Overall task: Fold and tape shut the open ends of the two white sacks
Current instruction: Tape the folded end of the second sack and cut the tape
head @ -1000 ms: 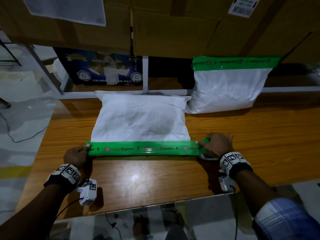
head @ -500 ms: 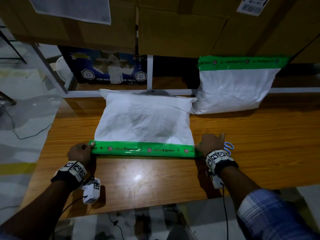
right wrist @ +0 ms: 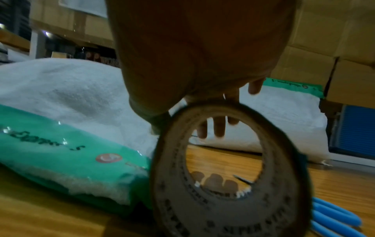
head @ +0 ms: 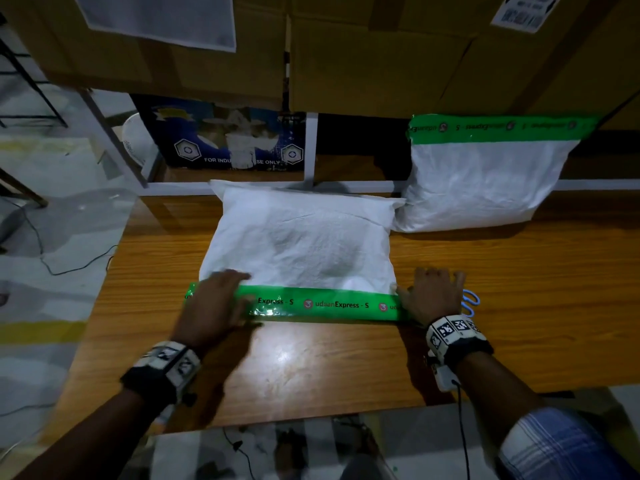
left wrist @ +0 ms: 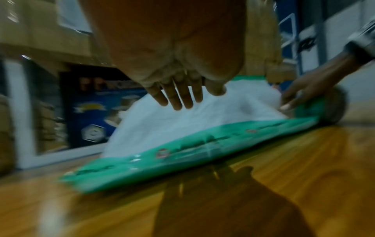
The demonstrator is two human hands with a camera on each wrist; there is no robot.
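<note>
A white sack (head: 301,244) lies flat on the wooden table (head: 519,306), with a strip of green printed tape (head: 329,304) along its near edge. My left hand (head: 221,292) lies flat, fingers straight, over the strip's left end; in the left wrist view its fingers (left wrist: 176,97) point out over the sack. My right hand (head: 429,289) sits at the strip's right end, draped over the upright tape roll (right wrist: 229,176), thumb on one side and fingers on the other. A second white sack (head: 485,181), with green tape (head: 498,128) across its top, leans at the back right.
Blue-handled scissors (head: 471,303) lie on the table just right of my right hand. Cardboard boxes (head: 346,57) are stacked behind the table above a white shelf frame (head: 311,150). The table's left edge drops to the floor, where cables lie.
My left hand has let go of its pinch on the tape's left end and now lies flat a little further right on the strip. The right hand stays at the right end.
</note>
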